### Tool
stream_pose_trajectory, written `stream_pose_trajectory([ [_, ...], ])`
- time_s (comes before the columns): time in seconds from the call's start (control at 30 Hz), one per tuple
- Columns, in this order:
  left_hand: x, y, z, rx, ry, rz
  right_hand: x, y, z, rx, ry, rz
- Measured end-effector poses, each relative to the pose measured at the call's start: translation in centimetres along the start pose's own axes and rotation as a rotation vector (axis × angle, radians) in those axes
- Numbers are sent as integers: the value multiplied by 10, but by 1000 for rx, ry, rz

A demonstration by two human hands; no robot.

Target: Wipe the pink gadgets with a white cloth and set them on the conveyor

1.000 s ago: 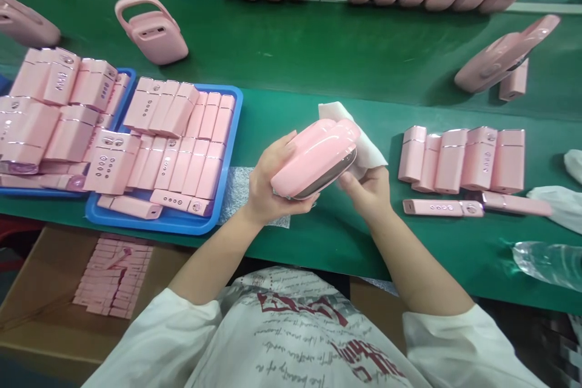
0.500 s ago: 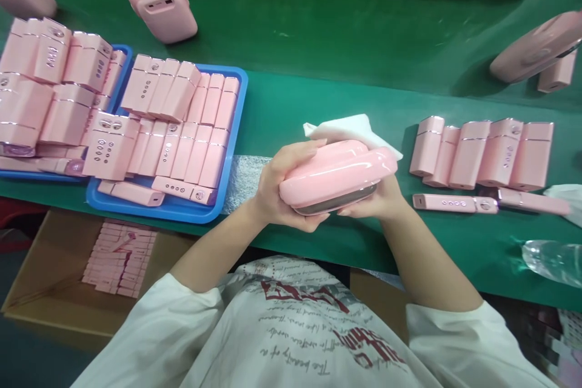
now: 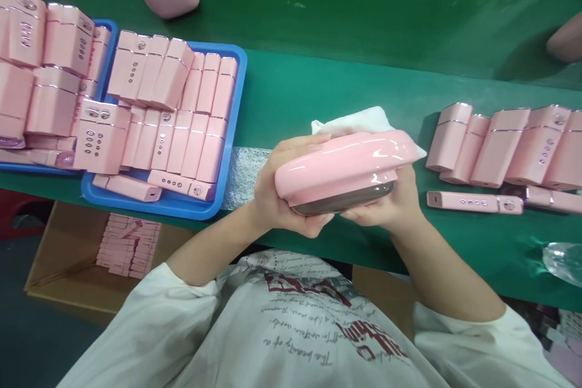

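Note:
Between my two hands is a glossy pink device [image 3: 341, 170] with a dark grey panel on the side toward me. My left hand [image 3: 284, 188] is wrapped round its left end, thumb below and fingers behind. Round the right end closes my right hand [image 3: 393, 200], its thumb under the dark panel and its other fingers mostly hidden. A white cloth [image 3: 357, 121] lies against the far side of the device, behind it; its tip pokes out at the right. How the fingers grip the cloth cannot be seen.
To the left, a blue tray [image 3: 239, 91] holds several pink devices with silver bands, beside a second blue tray [image 3: 107, 27]. More pink devices [image 3: 500, 145] stand at the right, near a clear bottle [image 3: 564, 260]. Below the bench sits a cardboard box [image 3: 59, 254].
The view has shifted closer and downward. The device is turned so that more of its long side and dark panel shows, and both hands still hold it.

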State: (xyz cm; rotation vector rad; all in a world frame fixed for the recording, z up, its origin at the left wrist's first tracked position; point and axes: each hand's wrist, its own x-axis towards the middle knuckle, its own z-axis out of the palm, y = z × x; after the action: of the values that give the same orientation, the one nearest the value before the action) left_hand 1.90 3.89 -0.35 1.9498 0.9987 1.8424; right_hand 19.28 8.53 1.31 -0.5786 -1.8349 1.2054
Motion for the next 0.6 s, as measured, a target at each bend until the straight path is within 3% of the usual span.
stream_pose_trajectory([
  [0.1, 2, -2, -4, 47, -36, 10, -2, 11, 1, 31, 60, 48],
  [0.37, 4, -3, -7, -29, -134, -56, 3, 11, -8, 43, -20, 181],
  [0.47, -2, 1, -2, -67, -51, -226, -1, 16, 0, 36, 151, 187],
  [0.6, -6, 1, 9, -324, 64, -615, -14, 26, 12, -50, 475, 206],
])
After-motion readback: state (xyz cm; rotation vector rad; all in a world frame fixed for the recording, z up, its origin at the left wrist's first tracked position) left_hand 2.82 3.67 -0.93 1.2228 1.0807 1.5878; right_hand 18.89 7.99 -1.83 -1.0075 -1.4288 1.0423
